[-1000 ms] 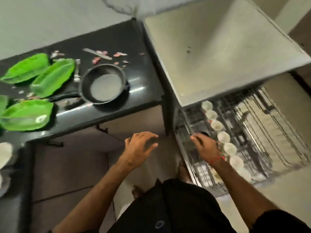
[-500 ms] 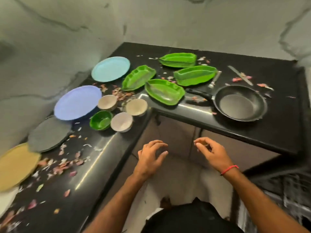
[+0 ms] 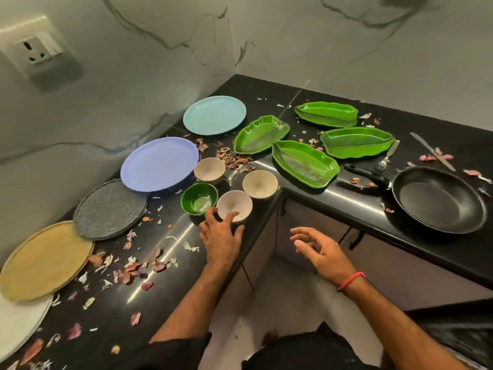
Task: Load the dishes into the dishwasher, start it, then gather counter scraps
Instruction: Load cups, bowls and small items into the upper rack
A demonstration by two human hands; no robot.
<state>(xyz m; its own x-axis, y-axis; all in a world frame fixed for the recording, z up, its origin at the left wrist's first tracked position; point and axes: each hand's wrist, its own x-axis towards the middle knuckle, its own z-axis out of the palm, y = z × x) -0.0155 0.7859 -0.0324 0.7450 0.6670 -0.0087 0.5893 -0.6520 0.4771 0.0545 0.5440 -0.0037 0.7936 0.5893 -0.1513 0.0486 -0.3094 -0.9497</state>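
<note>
A black L-shaped counter [image 3: 306, 198] carries the dishes. My left hand [image 3: 221, 236] reaches over its inner corner, fingers spread, fingertips at the near rim of a pale pink bowl [image 3: 234, 205]. Beside it sit a green bowl [image 3: 198, 198] and two beige bowls [image 3: 209, 170] [image 3: 260, 184]. My right hand [image 3: 320, 252] hovers off the counter edge, fingers loosely curled, holding nothing. Round plates line the left: light blue [image 3: 214, 115], purple [image 3: 159, 164], grey speckled [image 3: 110, 209], tan [image 3: 42, 260]. Several green leaf-shaped dishes [image 3: 305, 162] lie behind the bowls.
A black frying pan [image 3: 437, 202] sits at the right, with a fork [image 3: 386, 156] and a knife [image 3: 432, 150] behind it. Onion peels [image 3: 138, 268] and scraps litter the counter. A wall socket [image 3: 37, 52] is at upper left. The dishwasher's dark edge [image 3: 458, 332] shows at lower right.
The view swung from the open dishwasher rack to the counter corner. My left hand moved forward to the pink bowl's rim; my right hand left the rack and hangs free.
</note>
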